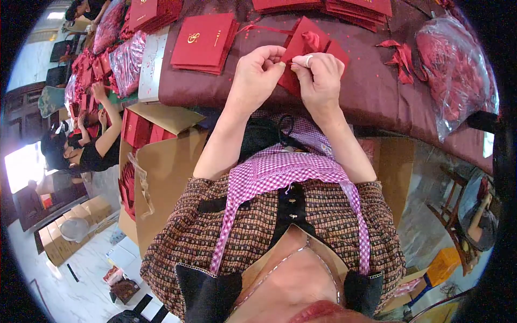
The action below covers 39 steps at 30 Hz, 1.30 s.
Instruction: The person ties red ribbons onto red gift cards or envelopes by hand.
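A red folded card piece point(297, 44) lies at the front edge of the cloth-covered table, tilted between my hands. A red ribbon point(269, 28) trails from it to the left, and more ribbon is bunched on top. My left hand point(259, 72) pinches at the left edge of the piece, its fingertips together. Close beside it, my right hand point(320, 78), with a ring on one finger, is also closed in a pinch over the piece. What lies between the fingertips is too small to make out. Left of my hands sits a neat stack of red cards point(202, 43) with gold print.
More red stacks point(358, 12) stand at the back. Loose red ribbon point(399, 58) and a clear plastic bag of red material point(455, 64) lie at right. An open cardboard box point(169, 172) with red pieces stands at my left. Another person point(97, 145) works at far left.
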{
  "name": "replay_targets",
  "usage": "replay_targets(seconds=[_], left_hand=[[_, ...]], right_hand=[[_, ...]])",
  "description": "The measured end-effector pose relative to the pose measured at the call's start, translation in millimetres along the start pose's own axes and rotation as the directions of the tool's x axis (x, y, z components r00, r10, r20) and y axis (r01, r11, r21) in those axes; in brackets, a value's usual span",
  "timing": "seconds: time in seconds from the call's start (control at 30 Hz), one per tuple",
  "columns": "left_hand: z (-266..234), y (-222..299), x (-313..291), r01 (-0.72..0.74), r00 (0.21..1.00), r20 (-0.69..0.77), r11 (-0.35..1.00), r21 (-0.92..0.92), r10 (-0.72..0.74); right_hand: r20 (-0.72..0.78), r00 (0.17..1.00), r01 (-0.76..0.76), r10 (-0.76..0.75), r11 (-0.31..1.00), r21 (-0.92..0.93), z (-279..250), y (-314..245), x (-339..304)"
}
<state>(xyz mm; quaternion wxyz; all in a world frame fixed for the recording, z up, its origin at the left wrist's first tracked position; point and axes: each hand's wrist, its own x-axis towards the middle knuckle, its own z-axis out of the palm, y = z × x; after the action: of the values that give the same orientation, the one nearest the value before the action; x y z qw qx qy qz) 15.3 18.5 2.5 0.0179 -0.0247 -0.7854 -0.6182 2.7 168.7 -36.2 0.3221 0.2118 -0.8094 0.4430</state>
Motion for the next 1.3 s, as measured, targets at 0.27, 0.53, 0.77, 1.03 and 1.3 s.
replay_targets(seconds=[0.27,0.53,0.77,1.03,1.3], left_hand=[[11,1,-11,-0.183,0.967,-0.13,0.952,0.246,0.22],[14,-1,-19,-0.332,0.896,-0.12,0.825,0.457,0.427],[8,0,-16,-0.052,0.985,-0.164,0.999,0.0,0.051],[5,-5,-13,-0.104,0.983,-0.145,0.994,0.039,0.109],[-3,-3,-10,-0.007,1.0,-0.002,0.991,0.134,0.007]], right_hand=[[0.02,0.983,0.184,-0.185,0.95,-0.25,-6,-14,1],[0.016,0.987,0.161,-0.161,0.96,-0.228,-7,-20,-2],[0.028,0.998,-0.062,0.061,0.997,0.04,-14,-17,-3],[0.03,0.993,-0.115,0.113,0.989,0.096,-12,-15,-5],[0.032,0.992,-0.125,0.123,0.989,0.076,-7,-4,-13]])
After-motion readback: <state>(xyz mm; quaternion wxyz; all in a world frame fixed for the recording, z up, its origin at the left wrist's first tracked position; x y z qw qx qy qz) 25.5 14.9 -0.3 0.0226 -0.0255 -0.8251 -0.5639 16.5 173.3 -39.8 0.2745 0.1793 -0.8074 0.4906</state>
